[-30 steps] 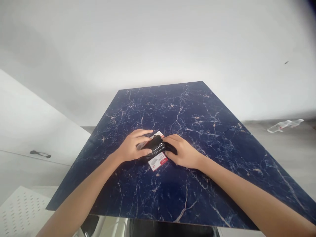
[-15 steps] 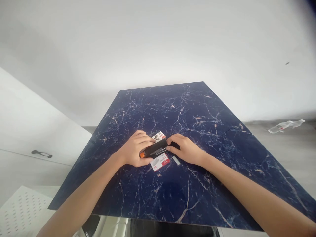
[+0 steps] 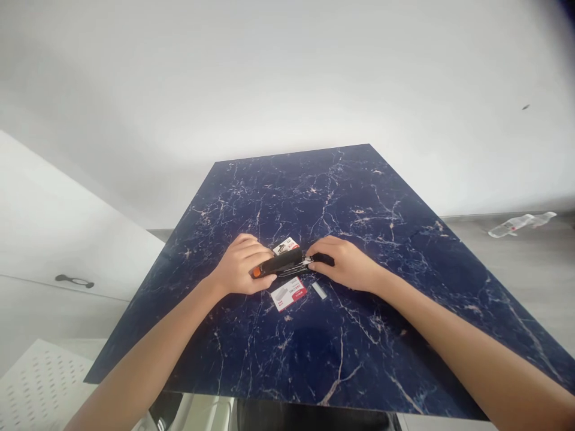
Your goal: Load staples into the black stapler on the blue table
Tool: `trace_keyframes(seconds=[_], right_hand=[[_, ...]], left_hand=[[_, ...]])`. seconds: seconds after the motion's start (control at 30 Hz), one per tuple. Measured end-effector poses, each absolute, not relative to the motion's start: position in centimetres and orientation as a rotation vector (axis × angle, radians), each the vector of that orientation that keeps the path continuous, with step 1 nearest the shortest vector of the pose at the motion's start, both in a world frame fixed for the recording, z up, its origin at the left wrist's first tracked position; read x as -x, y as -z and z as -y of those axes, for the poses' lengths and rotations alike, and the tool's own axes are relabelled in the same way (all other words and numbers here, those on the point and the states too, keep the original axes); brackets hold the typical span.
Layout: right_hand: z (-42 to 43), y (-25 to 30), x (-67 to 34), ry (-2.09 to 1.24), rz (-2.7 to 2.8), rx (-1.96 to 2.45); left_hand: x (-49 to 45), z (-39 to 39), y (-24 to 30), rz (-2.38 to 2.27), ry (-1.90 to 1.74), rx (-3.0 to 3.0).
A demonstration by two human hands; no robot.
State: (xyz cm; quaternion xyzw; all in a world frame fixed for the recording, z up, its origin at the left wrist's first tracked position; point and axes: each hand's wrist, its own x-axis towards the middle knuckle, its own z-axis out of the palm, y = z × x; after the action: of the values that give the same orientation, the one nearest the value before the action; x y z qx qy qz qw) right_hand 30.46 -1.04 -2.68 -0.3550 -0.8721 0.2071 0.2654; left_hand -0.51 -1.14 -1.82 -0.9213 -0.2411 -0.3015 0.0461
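Note:
A black stapler (image 3: 287,261) with an orange end is held low over the blue marbled table (image 3: 314,353). My left hand (image 3: 245,263) is closed around its orange end. At the other end, the fingers of my right hand (image 3: 344,262) pinch the stapler's front, where silver metal parts show between the black halves. Just below the stapler lies a white and red card or flat box (image 3: 288,294) with a picture on it. A similar printed piece (image 3: 286,245) shows partly behind the stapler. To the right sits a small grey strip of staples (image 3: 319,291).
On the floor at the right lies a clear plastic bottle (image 3: 516,225). A white cabinet with a dark handle (image 3: 74,281) stands left of the table. At the lower left is a white perforated seat (image 3: 42,374). A pale wall (image 3: 291,72) rises behind the table.
The stapler's black top and its silver inner part have come apart at the front end. My right hand has shifted slightly to the right, and my left hand slightly up and left.

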Motion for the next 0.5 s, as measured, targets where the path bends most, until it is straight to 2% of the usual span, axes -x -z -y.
trace_keyframes(seconds=[0.3,0.5], right_hand=[[0.2,1.0,-33.2,-0.359,2.406,1.236],[3.9,-0.3,-30.5,-0.42,2.605,1.159]], left_hand=[[1.0,0.3,2.4,0.903,0.926,2.798],[0.7,0.6,2.5,0.893,0.972,2.869]])
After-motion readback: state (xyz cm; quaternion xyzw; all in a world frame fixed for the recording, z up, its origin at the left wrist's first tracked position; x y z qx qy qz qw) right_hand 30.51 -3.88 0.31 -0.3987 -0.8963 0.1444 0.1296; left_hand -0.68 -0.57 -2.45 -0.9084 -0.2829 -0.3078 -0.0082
